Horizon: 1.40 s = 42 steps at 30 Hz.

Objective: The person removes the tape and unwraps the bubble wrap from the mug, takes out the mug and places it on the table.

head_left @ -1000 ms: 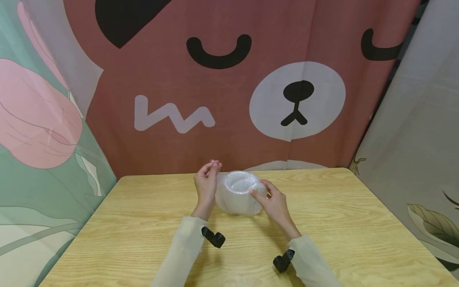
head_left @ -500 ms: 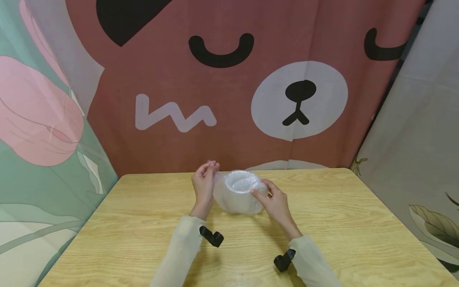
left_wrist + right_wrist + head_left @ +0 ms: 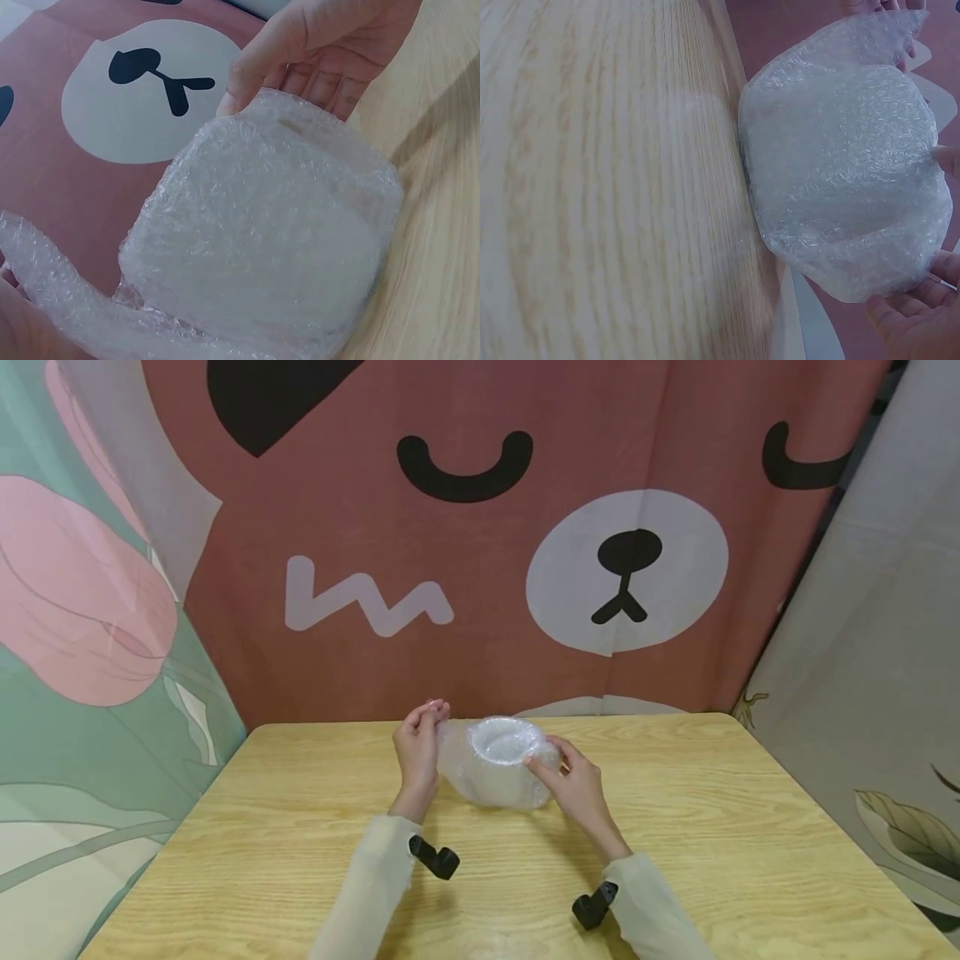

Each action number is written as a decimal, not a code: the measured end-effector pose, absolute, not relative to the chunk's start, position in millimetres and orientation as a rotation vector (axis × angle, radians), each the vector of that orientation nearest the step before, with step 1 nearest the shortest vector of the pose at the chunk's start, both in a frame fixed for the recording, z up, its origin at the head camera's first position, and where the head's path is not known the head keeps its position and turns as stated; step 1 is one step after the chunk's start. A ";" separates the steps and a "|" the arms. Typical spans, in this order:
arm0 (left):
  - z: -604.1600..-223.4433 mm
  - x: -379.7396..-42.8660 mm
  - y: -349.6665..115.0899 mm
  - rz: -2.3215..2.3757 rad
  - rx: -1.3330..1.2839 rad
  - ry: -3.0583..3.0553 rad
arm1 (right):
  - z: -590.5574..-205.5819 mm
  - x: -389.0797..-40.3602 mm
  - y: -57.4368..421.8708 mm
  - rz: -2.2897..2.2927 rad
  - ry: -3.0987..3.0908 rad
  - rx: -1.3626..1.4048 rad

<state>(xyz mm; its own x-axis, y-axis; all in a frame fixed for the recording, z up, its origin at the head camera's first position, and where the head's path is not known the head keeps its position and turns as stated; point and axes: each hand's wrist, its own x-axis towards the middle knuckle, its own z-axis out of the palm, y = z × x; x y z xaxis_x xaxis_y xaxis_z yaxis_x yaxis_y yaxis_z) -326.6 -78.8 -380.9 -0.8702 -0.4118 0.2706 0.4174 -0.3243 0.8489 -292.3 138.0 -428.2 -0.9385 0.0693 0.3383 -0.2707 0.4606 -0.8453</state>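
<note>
1. Drawing the loose bubble-wrap flap [image 3: 453, 750] out sideways: left hand [image 3: 417, 756] has shifted further left over the last second, so more flap spans between it and the bundle [image 3: 501, 787]. Right hand [image 3: 577, 789] has hardly moved.
2. Meaning, my read: right hand anchors, left hand works the wrap's free end. Can't tell from this alone whether the wrap is coming off or going on.
3. Fingers, left: thumb and fingertips pinch the flap's upper end. Right: thumb on the near side of the bundle, fingers curled round its far side, gripping it.
4. Bundle location: between the two hands, toward the table's far edge, ring-shaped face up. Can't tell if its underside touches the table [image 3: 292, 860]. Contents pale through the plastic, not identifiable.
5. Count: one bundle, one visible loose flap, two hands, two pale sleeves [image 3: 367, 881], two black wrist cameras [image 3: 435, 858], one wood-grain table.
6. Backdrop count: three printed cloths. One bear-print cloth [image 3: 487, 560] behind, one floral cloth [image 3: 82, 585] at left, one grey leaf-print cloth [image 3: 877, 652] at right.
</note>
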 end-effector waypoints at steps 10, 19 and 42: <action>-378.7 -322.1 -86.2 -2.206 0.026 -1.422 | -428.3 -292.3 137.6 1.464 -2.387 0.180; -378.1 -318.3 -87.6 -2.208 0.031 -1.433 | -428.6 -293.3 137.6 1.470 -2.371 0.181; -380.4 -310.3 -97.0 -2.232 0.002 -1.398 | -430.0 -291.4 137.4 1.450 -2.357 0.193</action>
